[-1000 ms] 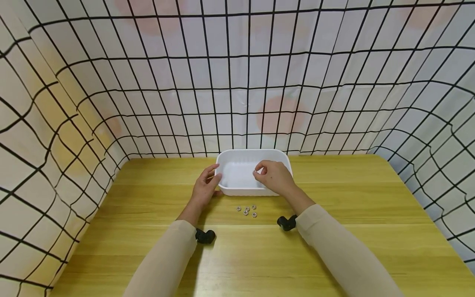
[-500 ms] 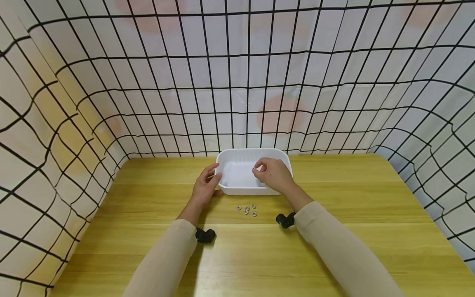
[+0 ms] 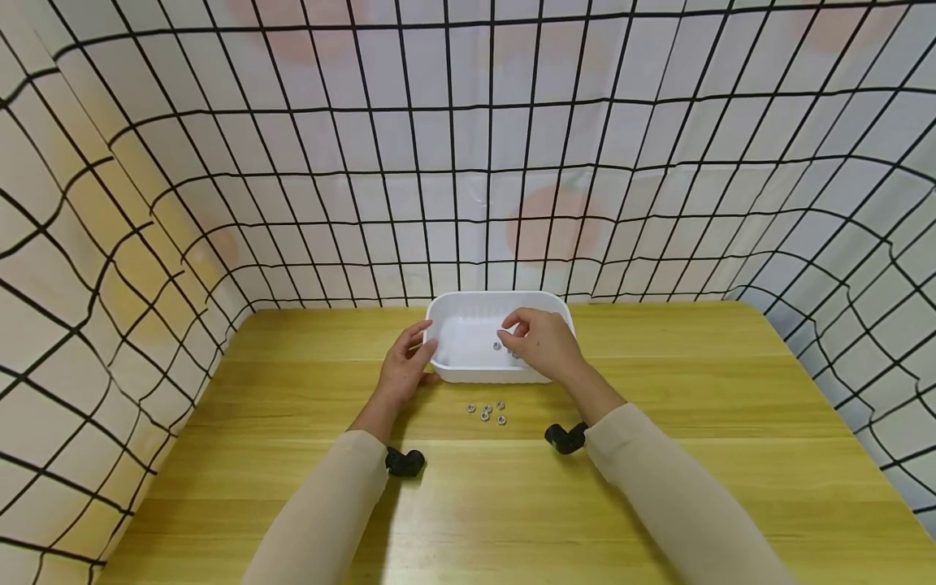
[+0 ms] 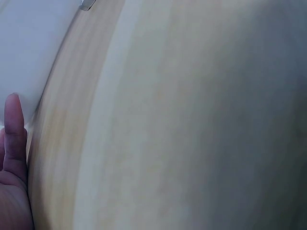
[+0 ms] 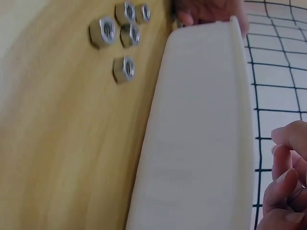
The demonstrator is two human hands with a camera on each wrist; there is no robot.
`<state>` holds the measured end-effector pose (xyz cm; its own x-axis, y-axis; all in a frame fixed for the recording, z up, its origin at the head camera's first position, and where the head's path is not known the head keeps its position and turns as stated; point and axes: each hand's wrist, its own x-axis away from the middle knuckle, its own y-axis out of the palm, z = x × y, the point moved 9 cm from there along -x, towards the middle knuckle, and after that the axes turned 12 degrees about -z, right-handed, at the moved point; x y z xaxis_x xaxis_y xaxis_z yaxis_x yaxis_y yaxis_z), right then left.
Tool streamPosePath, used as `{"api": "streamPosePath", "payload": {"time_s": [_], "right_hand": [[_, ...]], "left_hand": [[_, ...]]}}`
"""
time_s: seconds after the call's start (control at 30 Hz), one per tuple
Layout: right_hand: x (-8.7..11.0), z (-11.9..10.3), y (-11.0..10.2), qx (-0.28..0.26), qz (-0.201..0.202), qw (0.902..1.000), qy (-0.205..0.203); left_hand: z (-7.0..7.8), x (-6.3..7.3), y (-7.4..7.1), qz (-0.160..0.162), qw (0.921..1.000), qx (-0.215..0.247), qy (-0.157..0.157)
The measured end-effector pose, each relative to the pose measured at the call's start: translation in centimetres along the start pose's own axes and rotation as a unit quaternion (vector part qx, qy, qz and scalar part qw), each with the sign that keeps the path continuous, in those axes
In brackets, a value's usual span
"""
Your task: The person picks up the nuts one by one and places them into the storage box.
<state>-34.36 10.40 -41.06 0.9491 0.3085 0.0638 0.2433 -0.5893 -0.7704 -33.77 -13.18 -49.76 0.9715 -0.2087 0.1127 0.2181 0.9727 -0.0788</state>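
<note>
A white plastic tray (image 3: 475, 375) stands at the back of the wooden table. My left hand (image 3: 401, 372) rests against its left end, fingers and thumb extended along the wall. Over the tray's right part hovers my right hand (image 3: 544, 341), thumb and index finger slightly parted; no nut shows between them. A hex nut (image 3: 496, 346) lies on the tray floor just below those fingertips. Another nut (image 3: 515, 354) is partly hidden under the right hand. Several metal nuts (image 3: 485, 415) sit on the table in front of the tray, seen close up in the right wrist view.
Black-gridded light cloth (image 3: 468, 187) hangs behind the table and along both sides. The wooden table (image 3: 468, 504) extends widely toward me. A small black device (image 3: 405, 464) is worn at the left wrist, and a similar black device (image 3: 565, 439) at the right.
The right thumb and index finger, earlier pinched together, have parted slightly. Nuts now show on the tray floor beneath them. The left hand and the nuts on the table stay put.
</note>
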Motion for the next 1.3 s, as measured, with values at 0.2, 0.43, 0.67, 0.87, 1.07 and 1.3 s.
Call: {"api": "streamPosePath", "payload": {"time_s": [0.2,0.43,0.67,0.87,1.07,1.3], "right_hand": [[2.1,-0.5,0.4,-0.02,0.008,0.9997,-0.011],[4.0,-0.6,1.2,-0.054,0.009,0.9985,-0.006],[5.3,-0.4,2.5,-0.07,0.002,0.9975,-0.01],[6.0,0.4,3.7,-0.105,-0.023,0.9942,0.01],[6.2,1.2,5.6,-0.099,-0.067,0.9929,0.004],[6.1,2.6,7.0,-0.098,-0.087,0.9913,0.018]], "left_hand": [[-0.1,0.0,0.0,0.001,1.0,0.0,-0.005],[-0.3,-0.3,-0.1,0.005,1.0,-0.002,0.002],[-0.5,-0.2,-0.1,0.011,0.9999,-0.004,-0.011],[-0.5,-0.2,-0.2,0.012,0.9999,-0.002,-0.011],[-0.5,-0.2,-0.2,0.009,0.9999,-0.003,-0.013],[-0.5,-0.3,-0.2,0.01,0.9999,0.003,-0.008]]}}
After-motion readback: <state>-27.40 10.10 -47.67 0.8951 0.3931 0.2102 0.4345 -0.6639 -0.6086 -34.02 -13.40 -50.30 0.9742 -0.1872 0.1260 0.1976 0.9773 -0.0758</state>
